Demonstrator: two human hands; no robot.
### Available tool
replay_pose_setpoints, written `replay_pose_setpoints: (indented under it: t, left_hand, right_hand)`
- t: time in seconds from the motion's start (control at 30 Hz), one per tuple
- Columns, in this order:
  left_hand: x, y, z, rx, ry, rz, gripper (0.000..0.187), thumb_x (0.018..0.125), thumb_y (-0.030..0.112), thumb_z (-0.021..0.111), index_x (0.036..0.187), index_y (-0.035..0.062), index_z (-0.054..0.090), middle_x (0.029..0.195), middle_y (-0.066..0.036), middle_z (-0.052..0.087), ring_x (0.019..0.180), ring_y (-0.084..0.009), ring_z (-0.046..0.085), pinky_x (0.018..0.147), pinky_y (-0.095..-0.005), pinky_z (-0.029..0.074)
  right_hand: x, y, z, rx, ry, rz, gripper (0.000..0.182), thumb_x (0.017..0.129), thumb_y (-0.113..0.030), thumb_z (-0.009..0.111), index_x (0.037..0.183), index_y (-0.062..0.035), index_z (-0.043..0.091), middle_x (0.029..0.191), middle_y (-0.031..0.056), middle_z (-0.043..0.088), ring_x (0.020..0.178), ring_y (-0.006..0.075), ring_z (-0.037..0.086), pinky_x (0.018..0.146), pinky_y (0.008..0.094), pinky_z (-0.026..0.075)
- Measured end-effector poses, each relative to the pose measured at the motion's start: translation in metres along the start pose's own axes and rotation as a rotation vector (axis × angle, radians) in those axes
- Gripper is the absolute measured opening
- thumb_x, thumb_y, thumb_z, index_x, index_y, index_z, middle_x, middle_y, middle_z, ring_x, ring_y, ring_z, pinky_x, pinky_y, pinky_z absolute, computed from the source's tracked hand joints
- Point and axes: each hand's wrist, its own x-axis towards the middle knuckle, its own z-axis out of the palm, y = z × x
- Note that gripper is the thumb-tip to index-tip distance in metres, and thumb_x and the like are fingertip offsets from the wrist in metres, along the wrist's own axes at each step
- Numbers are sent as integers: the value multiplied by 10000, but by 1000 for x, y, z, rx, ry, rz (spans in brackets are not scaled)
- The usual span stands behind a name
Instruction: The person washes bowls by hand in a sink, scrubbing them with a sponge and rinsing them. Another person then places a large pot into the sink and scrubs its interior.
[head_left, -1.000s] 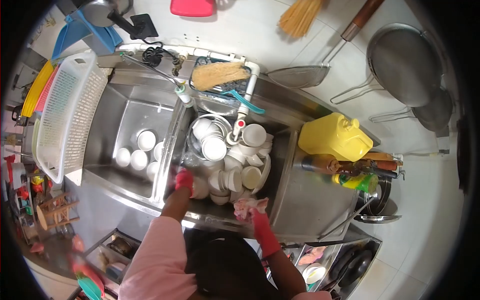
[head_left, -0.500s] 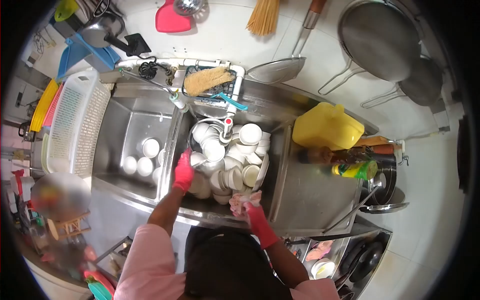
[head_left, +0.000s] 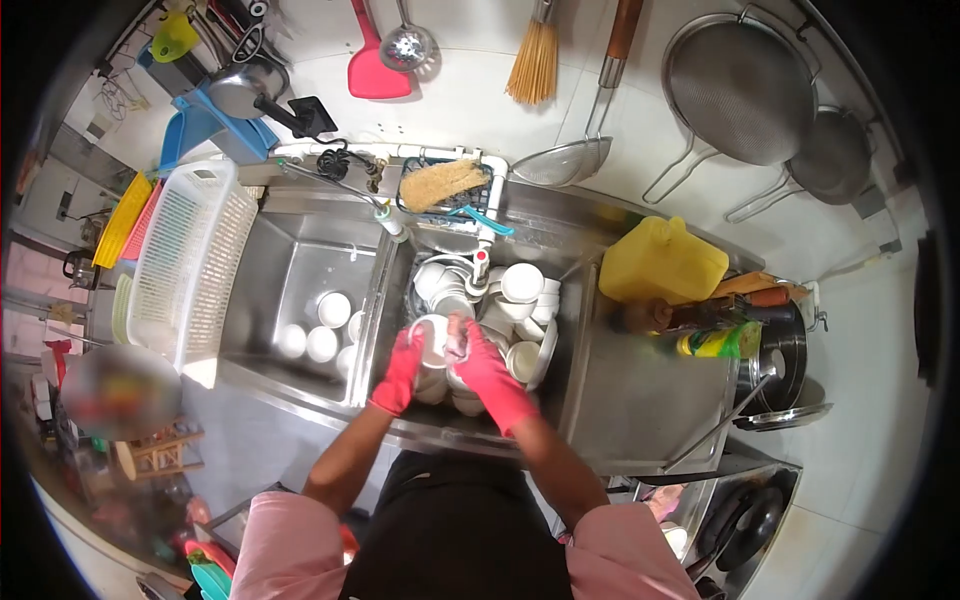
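Both hands wear red rubber gloves over the right-hand sink basin. My left hand (head_left: 400,372) grips the left side of a white bowl (head_left: 434,340). Against the bowl's right side, my right hand (head_left: 486,375) is closed on a pinkish cloth (head_left: 458,338). Below and around them, many white bowls (head_left: 521,283) are piled in the basin under the white tap (head_left: 481,270). Several small white bowls (head_left: 322,344) sit on the floor of the left basin.
A white basket (head_left: 190,260) stands left of the sink. On the right are a yellow jug (head_left: 663,262) and a green-yellow bottle (head_left: 718,342). A scouring pad (head_left: 441,186) lies in the rack behind. Strainers (head_left: 740,88) hang on the wall.
My left hand has taken hold of a bowl. My right hand has moved up and left with the cloth, onto that bowl. The view has shifted slightly.
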Motion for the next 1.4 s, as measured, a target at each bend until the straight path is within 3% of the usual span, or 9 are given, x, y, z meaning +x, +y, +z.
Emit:
replay_pose_setpoints:
  t: [0.2,0.23,0.33,0.5,0.63,0.77,1.0,1.23,1.4]
  left_hand:
    - [-20,-5,45,-26,-52,267,365,1013,272,535,1287,32,557,1026,-100,690,889,-194,639,830,-319,509]
    - [-32,25,44,88,-25,-12,345,1008,277,547,1247,33,592,947,-90,711,824,-171,645,779,-311,517]
    - [4,-12,28,144,37,227,322,1001,281,561,1189,30,634,899,-71,709,744,-131,618,688,-304,516]
    - [3,-20,18,83,-81,82,308,1000,286,564,1178,50,652,896,-64,702,733,-124,602,638,-287,495]
    - [-27,36,37,-28,32,-265,329,1008,301,551,1201,43,621,862,-50,676,727,-123,587,621,-281,481]
    - [13,-7,19,-110,-234,-119,465,1002,465,500,1242,74,573,870,-31,656,760,-119,606,607,-289,508]
    - [33,-33,6,124,-192,-187,322,943,204,555,1201,25,621,998,-91,700,859,-182,654,769,-318,530]
    - [50,-53,13,444,-77,2,315,838,29,584,1142,5,660,1040,-136,714,919,-188,669,810,-314,522]
    - [3,16,33,368,51,179,217,799,29,609,1003,26,682,958,-149,712,877,-256,681,774,-336,517]
  right_hand:
    - [43,30,59,-477,168,-14,399,977,-406,525,1023,-35,666,857,131,701,732,296,656,685,423,524]
    - [52,37,61,-235,64,100,389,915,-406,615,993,-28,661,871,157,699,686,276,641,644,394,507]
    - [51,54,67,408,-228,155,367,858,-383,675,1001,-44,671,934,166,707,691,225,638,621,362,493]
    - [38,6,47,-893,-355,-29,327,841,-362,606,1005,-89,682,970,184,694,944,378,656,846,455,524]
    - [26,-18,49,-799,182,-117,317,796,-263,634,1034,-60,684,1035,156,691,950,325,670,833,431,526]
    - [53,55,44,-162,-372,-278,245,799,-299,661,954,-117,715,937,162,684,911,344,658,784,445,522]
    - [15,-43,-6,-1018,-27,-206,276,770,-298,723,992,-142,676,1064,122,637,991,293,623,829,443,503]
    - [35,-16,12,-542,-57,-222,437,749,-238,743,1130,-61,621,1125,119,620,991,344,606,816,418,496]
    - [53,12,-3,308,-525,67,568,757,-206,767,1261,-42,565,1045,32,604,915,176,580,787,334,493]
